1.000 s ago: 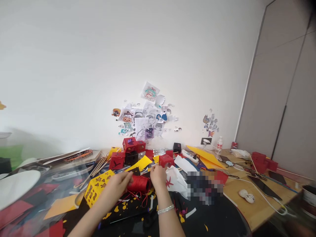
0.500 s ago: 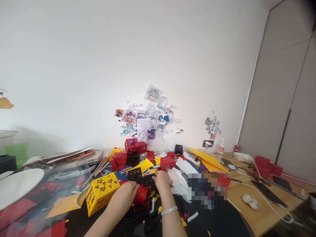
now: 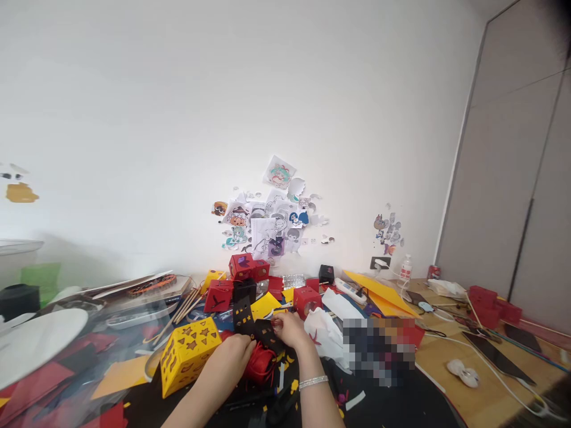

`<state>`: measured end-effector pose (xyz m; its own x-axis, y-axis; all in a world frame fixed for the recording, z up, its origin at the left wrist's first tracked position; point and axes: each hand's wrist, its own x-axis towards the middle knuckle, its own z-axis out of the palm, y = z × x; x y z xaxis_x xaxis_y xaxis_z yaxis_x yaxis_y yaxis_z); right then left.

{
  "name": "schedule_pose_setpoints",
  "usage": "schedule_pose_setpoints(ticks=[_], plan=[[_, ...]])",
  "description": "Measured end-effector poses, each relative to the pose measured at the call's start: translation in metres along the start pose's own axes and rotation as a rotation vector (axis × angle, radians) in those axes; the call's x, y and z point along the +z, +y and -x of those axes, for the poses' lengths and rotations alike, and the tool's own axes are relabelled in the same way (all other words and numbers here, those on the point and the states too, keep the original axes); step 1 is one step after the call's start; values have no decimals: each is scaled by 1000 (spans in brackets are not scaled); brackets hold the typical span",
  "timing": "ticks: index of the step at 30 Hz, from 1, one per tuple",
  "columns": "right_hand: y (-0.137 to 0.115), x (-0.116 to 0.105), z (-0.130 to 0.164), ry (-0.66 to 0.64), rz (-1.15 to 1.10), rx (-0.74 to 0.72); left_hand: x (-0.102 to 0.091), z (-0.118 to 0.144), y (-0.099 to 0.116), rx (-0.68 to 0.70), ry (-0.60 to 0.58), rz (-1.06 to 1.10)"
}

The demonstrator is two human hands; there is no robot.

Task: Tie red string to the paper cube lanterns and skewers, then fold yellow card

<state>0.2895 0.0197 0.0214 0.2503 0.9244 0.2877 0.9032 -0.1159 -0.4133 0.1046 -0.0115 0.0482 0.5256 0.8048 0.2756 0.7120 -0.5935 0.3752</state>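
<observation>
Across a cluttered black work surface (image 3: 392,404), a yellow box with star-shaped cut-outs (image 3: 190,356) stands left of a bent black card piece with small cut-out windows (image 3: 266,334), lying between two bare hands. Such thin card likely wants light, even pressure, away from the cut-outs. The left hand (image 3: 236,351), palm down, has fingers drawn together by the card's lower edge; whether they grip is hidden. The right hand (image 3: 288,330), wrist angled inward, pinches its right edge. Nearer sits a red thread spool (image 3: 262,365).
</observation>
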Motion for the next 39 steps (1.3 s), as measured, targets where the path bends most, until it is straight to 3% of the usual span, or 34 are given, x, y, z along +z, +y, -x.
schedule_pose_setpoints(ticks=[8, 14, 24, 35, 39], plan=[[-1, 1, -2, -34, 92, 46, -1, -1, 0, -16, -3, -74], [-3, -3, 1, -2, -40, 98, 1, -2, -3, -30, -4, -95], [-1, -20, -6, 289, -662, 69, 3, -3, -4, -73, 56, 39], [-9, -40, 4, 246, -1435, -79, 9, -13, -9, -127, 247, 445], [-3, -44, 7, 255, -1804, -28, 11, -15, -10, -162, 271, 593]])
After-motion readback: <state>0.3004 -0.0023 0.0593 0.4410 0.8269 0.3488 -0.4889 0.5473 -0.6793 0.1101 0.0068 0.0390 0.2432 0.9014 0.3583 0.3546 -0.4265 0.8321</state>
